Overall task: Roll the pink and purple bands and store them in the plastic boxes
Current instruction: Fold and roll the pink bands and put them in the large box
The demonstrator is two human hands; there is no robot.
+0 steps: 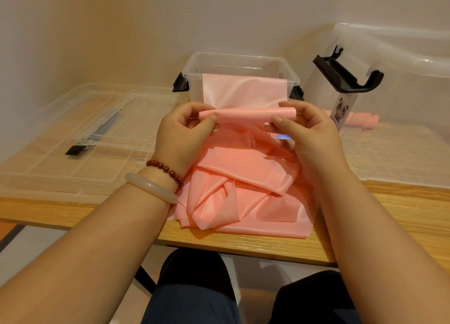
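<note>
The pink band (243, 177) is heaped on the bench (401, 214). Its started roll (246, 115), lying left to right, is pinched at each end in the grip of left hand (185, 133) and right hand (309, 133). The far tail runs up the front of the box (233, 56) beyond.

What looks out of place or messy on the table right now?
The pink band has its unrolled length in a crumpled, twisted heap, close to the front edge of the table. The left hand and right hand pinch the started roll; beyond it the band runs up to the front rim of the small clear box. Nothing looks torn or spilled.
</note>
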